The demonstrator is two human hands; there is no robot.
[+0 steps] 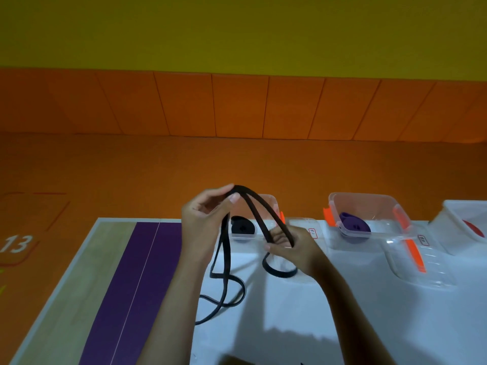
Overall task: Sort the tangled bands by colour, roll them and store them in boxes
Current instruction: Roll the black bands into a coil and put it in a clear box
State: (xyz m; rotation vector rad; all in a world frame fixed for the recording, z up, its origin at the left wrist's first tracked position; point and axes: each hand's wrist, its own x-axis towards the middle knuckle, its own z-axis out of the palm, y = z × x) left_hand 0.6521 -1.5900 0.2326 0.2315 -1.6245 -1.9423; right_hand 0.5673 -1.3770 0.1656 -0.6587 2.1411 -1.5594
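Centre of frame, over the white tabletop [290,312]: left hand [203,219] pinches the top of a long black flat elastic band [253,206] between thumb and fingertips and holds it up in an arch. Right hand [292,246], lower and just right of centre, has its fingers curled round the two strands coming down from that arch. Below the hands the slack hangs and lies in loose crossed loops on the tabletop, lower centre.

Behind the hands, a clear plastic box [268,201] holds a rolled black band [242,225]. Right of it, a clear plastic box with orange clips [369,201] holds a rolled purple band [354,225]; a clear lid [421,267] lies in front. At the right edge a third clear box [458,214] shows something red, too cropped to name.

Handling, as judged: light, limp, stretchy, probably a little grippy; it will sag and twist wherever unsupported. Best hold seems to be on the flat faces with the strands laid together, one hand anchoring the fold while the other winds. The table loops could snag if pulled fast.
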